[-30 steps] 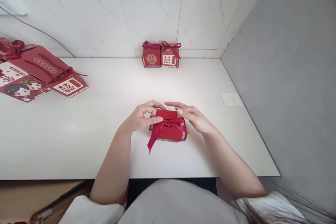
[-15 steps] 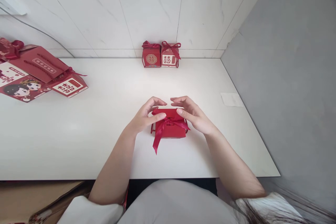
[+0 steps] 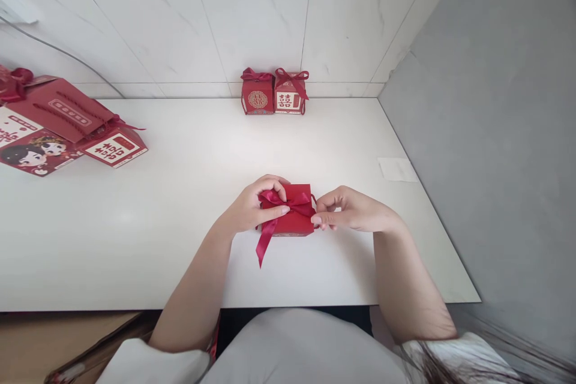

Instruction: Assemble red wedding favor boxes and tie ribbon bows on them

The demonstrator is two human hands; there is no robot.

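Note:
A red gift box [image 3: 294,227] lies on the white table in front of me, with a crimson satin ribbon [image 3: 268,234] tied in a bow across its top. My left hand [image 3: 254,205] is closed at the box's left side, thumb and forefinger pinching the ribbon close to the knot. One ribbon tail hangs from there toward the table's front edge. At the right side, my right hand [image 3: 348,210] is closed in a pinch on the ribbon's other end, which its fingers mostly cover. A dark red cord runs along the box's right side beside those fingertips.
Against the tiled wall stand two small red boxes [image 3: 258,99] with bows. Several larger red boxes [image 3: 74,111] are grouped at the far left. A pale paper patch [image 3: 398,169] lies near the right edge, beside a grey wall [image 3: 504,132].
My left fingers have closed on the ribbon by the knot. My right hand has moved right and down from above the box and now pinches the ribbon's right end.

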